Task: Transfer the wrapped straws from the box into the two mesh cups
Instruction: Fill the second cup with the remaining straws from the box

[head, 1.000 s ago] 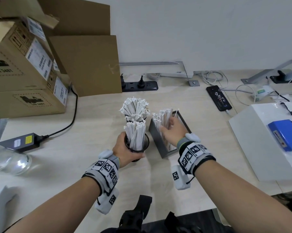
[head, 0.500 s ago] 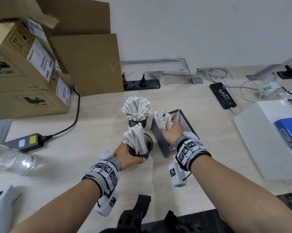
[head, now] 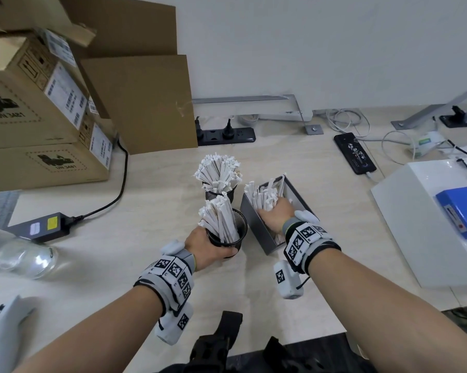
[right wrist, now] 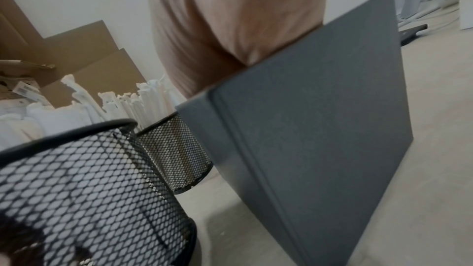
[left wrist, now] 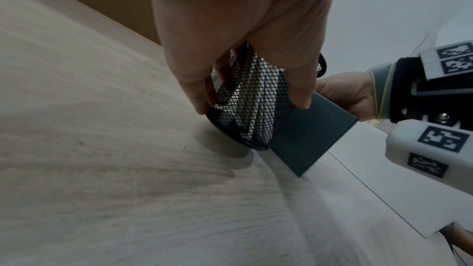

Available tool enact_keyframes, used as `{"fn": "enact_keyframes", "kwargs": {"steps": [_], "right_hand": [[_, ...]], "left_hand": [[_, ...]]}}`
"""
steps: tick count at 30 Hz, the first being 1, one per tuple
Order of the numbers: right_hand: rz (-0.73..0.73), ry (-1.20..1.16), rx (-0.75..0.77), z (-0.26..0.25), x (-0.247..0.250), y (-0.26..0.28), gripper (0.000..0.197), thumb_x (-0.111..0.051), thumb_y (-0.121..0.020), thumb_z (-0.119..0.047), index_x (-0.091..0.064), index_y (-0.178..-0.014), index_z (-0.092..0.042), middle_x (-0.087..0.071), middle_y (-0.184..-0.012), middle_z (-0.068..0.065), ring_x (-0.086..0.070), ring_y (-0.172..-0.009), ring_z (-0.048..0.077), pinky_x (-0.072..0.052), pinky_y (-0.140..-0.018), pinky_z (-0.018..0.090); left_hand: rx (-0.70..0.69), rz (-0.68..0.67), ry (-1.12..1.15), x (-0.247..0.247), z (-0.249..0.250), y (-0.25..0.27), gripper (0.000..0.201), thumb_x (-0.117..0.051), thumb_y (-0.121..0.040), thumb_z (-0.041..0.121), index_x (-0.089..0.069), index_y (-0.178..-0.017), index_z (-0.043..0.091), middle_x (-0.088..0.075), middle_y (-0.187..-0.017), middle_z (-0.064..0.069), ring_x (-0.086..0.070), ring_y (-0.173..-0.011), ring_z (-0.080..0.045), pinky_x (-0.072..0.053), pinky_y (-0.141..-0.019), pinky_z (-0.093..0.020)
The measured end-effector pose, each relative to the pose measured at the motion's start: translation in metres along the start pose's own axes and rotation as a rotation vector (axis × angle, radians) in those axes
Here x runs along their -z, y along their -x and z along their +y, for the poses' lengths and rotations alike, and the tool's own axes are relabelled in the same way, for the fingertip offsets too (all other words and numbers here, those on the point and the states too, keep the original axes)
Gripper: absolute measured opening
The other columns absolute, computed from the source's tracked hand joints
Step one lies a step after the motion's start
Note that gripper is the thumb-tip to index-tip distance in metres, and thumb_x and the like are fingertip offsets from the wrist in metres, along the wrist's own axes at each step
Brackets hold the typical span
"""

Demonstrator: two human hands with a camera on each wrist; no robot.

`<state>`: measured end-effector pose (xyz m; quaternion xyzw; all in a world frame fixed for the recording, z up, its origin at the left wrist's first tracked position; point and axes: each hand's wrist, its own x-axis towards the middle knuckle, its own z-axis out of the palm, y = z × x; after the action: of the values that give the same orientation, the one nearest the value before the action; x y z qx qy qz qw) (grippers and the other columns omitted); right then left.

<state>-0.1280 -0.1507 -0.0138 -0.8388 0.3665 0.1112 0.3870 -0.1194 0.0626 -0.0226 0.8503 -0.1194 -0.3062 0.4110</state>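
Two black mesh cups stand mid-table. The far cup [head: 221,193] is packed with wrapped straws [head: 217,170]. My left hand [head: 213,246] grips the near cup [head: 237,230], which holds a leaning bunch of straws [head: 219,219]; in the left wrist view the thumb and fingers wrap its mesh wall [left wrist: 256,128]. Right of it stands the grey box [head: 264,238] with more straws [head: 262,195]. My right hand [head: 274,212] reaches into the box and grips a bunch of them. The box wall [right wrist: 320,118] hides its fingertips in the right wrist view.
Cardboard boxes [head: 38,109] are stacked at the back left, with a power adapter [head: 41,227] and its cable in front. A power strip [head: 225,135] and a phone [head: 354,153] lie at the back. A white case [head: 415,224] sits at the right, a glass bottle [head: 22,258] at the left.
My right hand has sunk deeper into the box and closed round a bunch of straws. The left hand has kept its hold on the near cup.
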Motion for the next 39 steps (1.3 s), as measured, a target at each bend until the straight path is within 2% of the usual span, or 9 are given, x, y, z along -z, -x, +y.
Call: {"fn": "enact_keyframes", "kwargs": {"steps": [4, 7, 10, 15, 21, 27, 30, 35, 39], "right_hand": [[0.061, -0.040, 0.003, 0.000, 0.010, 0.003, 0.053, -0.074, -0.074, -0.053, -0.062, -0.103, -0.010, -0.067, -0.097, 0.007, -0.065, -0.091, 0.029, -0.050, -0.076, 0.032], [0.138, -0.205, 0.065, -0.002, 0.018, 0.004, 0.032, -0.074, -0.078, -0.044, -0.060, -0.086, -0.016, -0.066, -0.080, 0.000, -0.063, -0.078, 0.022, -0.047, -0.075, 0.030], [0.201, -0.327, 0.106, -0.005, 0.026, 0.007, 0.023, -0.070, -0.083, -0.037, -0.061, -0.071, -0.020, -0.066, -0.060, -0.004, -0.061, -0.059, 0.014, -0.050, -0.071, 0.029], [0.285, -0.546, 0.105, -0.011, 0.044, 0.011, 0.026, -0.070, -0.084, -0.034, -0.057, -0.070, -0.016, -0.062, -0.057, 0.005, -0.057, -0.050, 0.016, -0.048, -0.061, 0.027], [0.321, -0.740, 0.245, -0.040, 0.065, 0.028, 0.024, -0.066, -0.089, -0.033, -0.053, -0.077, -0.016, -0.056, -0.054, 0.006, -0.055, -0.051, 0.016, -0.045, -0.048, 0.012], [0.214, -0.839, 0.394, -0.073, 0.056, 0.056, 0.034, -0.069, -0.082, -0.044, -0.052, -0.077, -0.015, -0.055, -0.045, -0.004, -0.062, -0.055, 0.025, -0.054, -0.068, 0.037], [0.135, -0.786, 0.393, -0.074, 0.039, 0.066, 0.042, -0.070, -0.071, -0.056, -0.055, -0.076, -0.017, -0.059, -0.049, -0.003, -0.064, -0.057, 0.023, -0.055, -0.072, 0.040], [0.036, -0.502, 0.452, -0.058, 0.012, 0.075, 0.023, -0.080, -0.076, -0.025, -0.058, -0.073, -0.023, -0.062, -0.065, -0.013, -0.057, -0.057, -0.003, -0.048, -0.062, 0.020], [0.189, -0.417, 0.561, -0.053, 0.015, 0.068, 0.034, -0.080, -0.074, -0.024, -0.056, -0.099, -0.027, -0.061, -0.094, -0.015, -0.058, -0.088, 0.003, -0.048, -0.082, 0.021]], "left_hand": [[-0.008, -0.006, 0.018, 0.002, 0.004, 0.001, 0.034, -0.087, -0.071, 0.019, -0.071, -0.101, 0.021, -0.074, -0.097, 0.002, -0.066, -0.092, -0.009, -0.050, -0.080, -0.015], [-0.019, -0.017, 0.033, 0.002, 0.006, 0.000, 0.033, -0.087, -0.070, 0.019, -0.069, -0.097, 0.025, -0.072, -0.090, 0.008, -0.065, -0.086, -0.005, -0.043, -0.068, -0.002], [-0.017, -0.016, 0.019, 0.003, 0.007, -0.001, 0.040, -0.088, -0.067, 0.028, -0.070, -0.103, 0.023, -0.073, -0.094, 0.009, -0.067, -0.093, -0.009, -0.049, -0.076, -0.012], [-0.005, 0.021, 0.008, 0.004, 0.004, -0.006, 0.086, -0.083, -0.046, 0.059, -0.062, -0.121, 0.022, -0.072, -0.108, 0.008, -0.065, -0.102, -0.010, -0.052, -0.093, -0.030], [-0.009, 0.027, 0.004, 0.004, 0.007, -0.005, 0.093, -0.088, -0.054, 0.052, -0.048, -0.132, 0.020, -0.064, -0.118, 0.008, -0.059, -0.110, -0.013, -0.048, -0.099, -0.032], [-0.065, 0.034, 0.025, 0.000, 0.013, 0.000, 0.088, -0.090, -0.064, 0.040, -0.042, -0.137, 0.027, -0.060, -0.115, 0.012, -0.057, -0.109, -0.013, -0.042, -0.094, -0.026], [-0.073, 0.040, 0.046, 0.000, 0.018, 0.002, 0.086, -0.090, -0.064, 0.039, -0.044, -0.135, 0.026, -0.062, -0.112, 0.013, -0.059, -0.108, -0.012, -0.044, -0.093, -0.026], [-0.099, 0.034, 0.066, 0.001, 0.023, 0.003, 0.083, -0.091, -0.064, 0.036, -0.047, -0.134, 0.026, -0.063, -0.107, 0.014, -0.060, -0.105, -0.012, -0.047, -0.093, -0.027], [-0.116, 0.017, 0.075, 0.002, 0.018, 0.003, 0.080, -0.092, -0.062, 0.035, -0.048, -0.129, 0.028, -0.060, -0.103, 0.025, -0.061, -0.103, -0.007, -0.046, -0.091, -0.024]]}}
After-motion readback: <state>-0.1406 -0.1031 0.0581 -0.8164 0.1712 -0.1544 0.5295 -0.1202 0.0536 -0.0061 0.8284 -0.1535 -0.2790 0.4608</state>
